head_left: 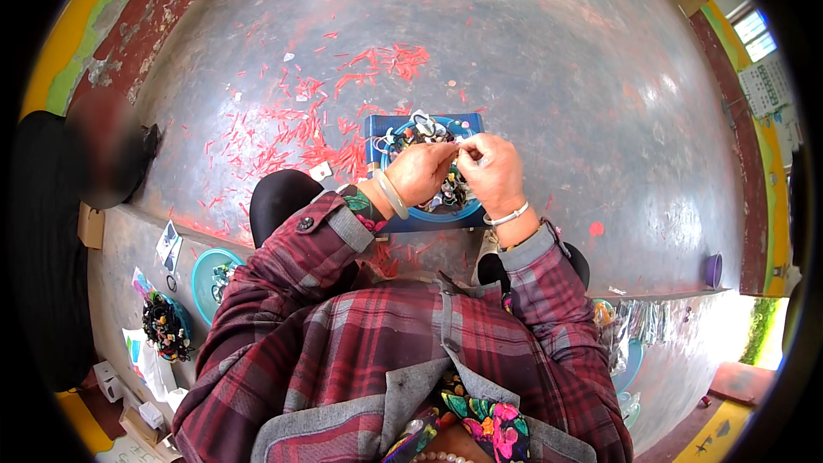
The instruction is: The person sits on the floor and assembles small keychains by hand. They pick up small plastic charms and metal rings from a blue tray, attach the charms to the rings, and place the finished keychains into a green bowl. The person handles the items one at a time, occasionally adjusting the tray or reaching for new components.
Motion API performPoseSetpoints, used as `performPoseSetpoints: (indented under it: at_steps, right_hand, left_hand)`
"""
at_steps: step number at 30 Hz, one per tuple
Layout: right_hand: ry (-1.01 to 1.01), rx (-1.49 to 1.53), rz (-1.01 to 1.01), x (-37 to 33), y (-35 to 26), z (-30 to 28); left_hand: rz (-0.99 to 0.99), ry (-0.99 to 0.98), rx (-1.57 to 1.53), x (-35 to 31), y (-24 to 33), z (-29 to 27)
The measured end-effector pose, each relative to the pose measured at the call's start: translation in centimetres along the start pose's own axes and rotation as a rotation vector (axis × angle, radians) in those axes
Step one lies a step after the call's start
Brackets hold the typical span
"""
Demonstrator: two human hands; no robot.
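Both of my hands meet over a round blue basin (pixel 440 216). It holds a tangle of small dark and white bands with coloured bits (pixel 420 131), perhaps hair ties. The fingers of my left hand (pixel 418 173) are pinched together, a pale bangle round the wrist. My right hand (pixel 495 176) pinches too, thumb against forefinger, its fingertips nearly touching the left ones. Whatever lies between the fingertips is too small to make out. Under the basin is a dark blue flat-topped stool or box (pixel 376 128), in front of my knees.
Red strips (pixel 343 157) litter the grey floor ahead and to the left. Beside me on the left are a turquoise basin (pixel 200 287) and a container of dark bands (pixel 165 326). Another person in dark clothes (pixel 51 249) is farther left. Plastic packets (pixel 647 321) and a purple cup (pixel 713 270) lie right.
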State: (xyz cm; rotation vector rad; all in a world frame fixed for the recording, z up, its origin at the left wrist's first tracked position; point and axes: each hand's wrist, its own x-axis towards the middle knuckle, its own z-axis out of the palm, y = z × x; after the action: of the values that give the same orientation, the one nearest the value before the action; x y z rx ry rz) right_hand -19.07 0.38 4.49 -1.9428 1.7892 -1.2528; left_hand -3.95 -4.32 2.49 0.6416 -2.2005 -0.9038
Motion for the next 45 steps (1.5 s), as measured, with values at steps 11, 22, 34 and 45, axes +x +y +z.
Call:
performPoseSetpoints:
  at_steps: [11,22,34,45]
  right_hand:
    - [-0.059,0.504,0.460,3.5,6.3,-6.5]
    - [0.021,-0.077,0.543,3.0,16.1,-9.9]
    - [-0.147,-0.466,0.399,1.4,20.2,-8.9]
    - [0.199,0.087,0.649,2.5,21.2,-10.1]
  left_hand:
    - [-0.499,-0.022,-0.955,0.8,-0.4,-1.1]
    - [-0.633,0.086,-1.123,1.1,0.0,-1.5]
    - [-0.623,0.078,-1.078,0.9,0.0,-1.5]
    - [-0.598,0.049,-1.059,0.7,-0.4,-1.3]
